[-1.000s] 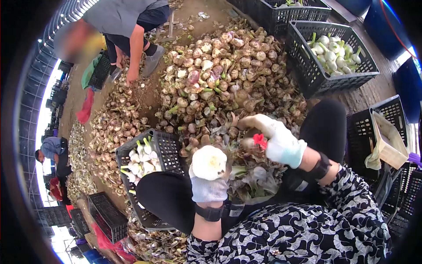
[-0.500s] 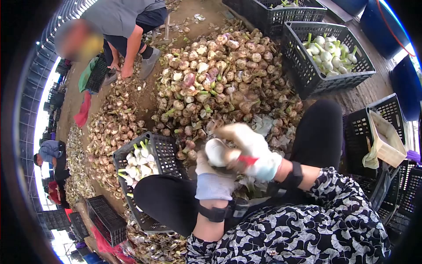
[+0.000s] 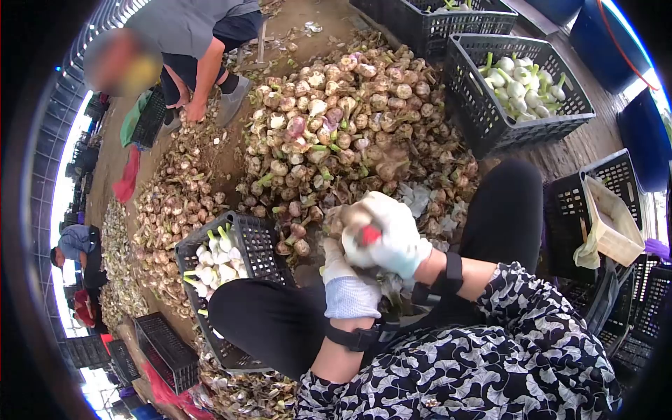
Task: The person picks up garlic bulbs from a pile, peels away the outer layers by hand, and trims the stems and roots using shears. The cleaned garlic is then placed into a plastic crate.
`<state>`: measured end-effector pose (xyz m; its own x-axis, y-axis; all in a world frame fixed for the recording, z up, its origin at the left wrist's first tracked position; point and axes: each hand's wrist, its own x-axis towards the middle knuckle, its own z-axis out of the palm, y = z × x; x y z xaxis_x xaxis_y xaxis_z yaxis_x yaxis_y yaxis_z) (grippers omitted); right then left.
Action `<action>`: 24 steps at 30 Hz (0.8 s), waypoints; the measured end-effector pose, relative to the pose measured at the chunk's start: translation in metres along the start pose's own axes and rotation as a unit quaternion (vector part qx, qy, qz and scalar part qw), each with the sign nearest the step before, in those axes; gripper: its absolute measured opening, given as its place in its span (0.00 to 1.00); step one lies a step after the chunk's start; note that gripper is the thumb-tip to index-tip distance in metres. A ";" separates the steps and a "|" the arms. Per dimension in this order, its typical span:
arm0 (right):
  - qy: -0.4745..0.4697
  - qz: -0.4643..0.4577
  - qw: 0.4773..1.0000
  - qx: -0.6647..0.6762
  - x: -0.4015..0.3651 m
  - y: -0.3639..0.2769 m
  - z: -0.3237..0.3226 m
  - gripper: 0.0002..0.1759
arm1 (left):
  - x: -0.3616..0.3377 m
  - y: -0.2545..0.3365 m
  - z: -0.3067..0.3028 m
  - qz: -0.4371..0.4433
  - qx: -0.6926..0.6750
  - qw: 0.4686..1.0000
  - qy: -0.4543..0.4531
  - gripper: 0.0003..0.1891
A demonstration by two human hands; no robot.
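My left hand (image 3: 341,278), in a white glove with a grey-blue cuff, is closed around a pale garlic bulb (image 3: 355,257). Most of the bulb is hidden by the fingers. Over it is my right hand (image 3: 400,234), also gloved, with its fingers wrapped round a small red-handled tool (image 3: 369,235). Motion blurs this area, so the tool's blade or tip cannot be made out. Just beyond both hands lies a large heap of untrimmed garlic (image 3: 329,133) with brown, dirty skins and roots.
Beside my left knee stands a black crate (image 3: 262,245) holding clean white garlic bulbs (image 3: 220,259). Another crate (image 3: 483,129) of white bulbs is at upper right. A cream-coloured container (image 3: 616,224) sits at right. A co-worker (image 3: 189,35) bends over garlic at upper left.
My right hand has moved left and closer over the bulb, turning the red handle. The bulb, plainly visible before, is now largely covered. The view has shifted slightly.
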<state>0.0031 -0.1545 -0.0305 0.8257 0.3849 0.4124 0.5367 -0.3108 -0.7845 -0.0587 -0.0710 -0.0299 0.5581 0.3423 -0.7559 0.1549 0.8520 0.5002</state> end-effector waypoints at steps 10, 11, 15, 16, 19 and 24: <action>-0.206 0.276 0.902 0.261 -0.007 0.021 -0.026 0.19 | 0.005 0.008 -0.008 -0.009 0.012 0.999 0.052 0.22; -0.241 0.297 0.897 0.223 -0.005 0.022 -0.021 0.23 | -0.002 0.009 0.001 -0.022 0.005 0.999 0.043 0.22; -0.241 0.191 0.945 0.110 -0.005 0.015 -0.028 0.22 | -0.005 0.013 -0.006 -0.012 0.016 1.000 0.021 0.23; -0.244 0.146 0.949 0.136 -0.004 0.019 -0.031 0.20 | -0.005 0.015 -0.010 -0.010 0.014 1.000 0.023 0.23; -0.240 0.101 0.953 0.156 -0.010 0.034 -0.031 0.15 | 0.000 0.016 -0.017 -0.055 -0.001 0.998 0.036 0.22; -0.222 0.211 0.929 0.206 -0.009 0.009 -0.035 0.23 | 0.001 0.011 -0.018 -0.060 -0.022 0.997 0.042 0.22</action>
<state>0.0065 -0.1907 -0.0250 0.7454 0.6535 -0.1316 -0.0057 -0.1911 -0.9815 -0.0715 -0.0541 -0.0327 0.4669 0.2674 -0.8429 0.1791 0.9048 0.3862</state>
